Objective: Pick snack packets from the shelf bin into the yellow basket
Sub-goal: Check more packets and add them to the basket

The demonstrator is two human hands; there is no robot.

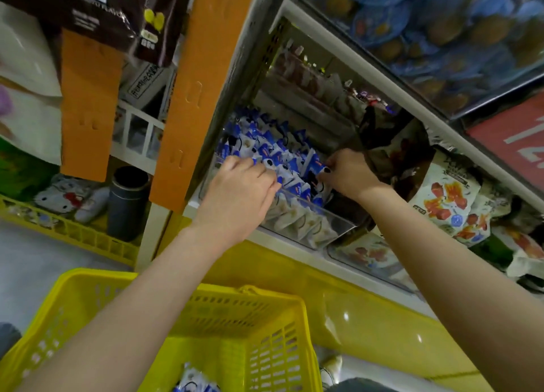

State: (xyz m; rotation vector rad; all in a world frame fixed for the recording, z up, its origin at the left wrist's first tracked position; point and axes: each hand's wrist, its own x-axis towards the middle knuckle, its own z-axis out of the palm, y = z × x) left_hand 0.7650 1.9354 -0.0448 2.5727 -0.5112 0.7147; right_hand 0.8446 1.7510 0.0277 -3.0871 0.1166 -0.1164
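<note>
At the bottom of the frame, the yellow basket (265, 318) holds one blue-and-white packet (194, 383) by its lower edge. Above it, both forearms reach up to the clear shelf bin (332, 221) at mid-frame, which is full of blue-and-white snack packets (265, 147). The left hand (244, 194) lies on the packets with bent fingers; whether it grips any, I cannot tell. The right hand (348, 174) pinches one packet (315, 165) at the bin's right side. The bin sits on a white shelf (279, 240).

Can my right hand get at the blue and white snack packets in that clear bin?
Likely yes: the right hand is inside the open-topped clear bin, pinching one of the blue-and-white snack packets; the left hand sits further left, not blocking.
</note>
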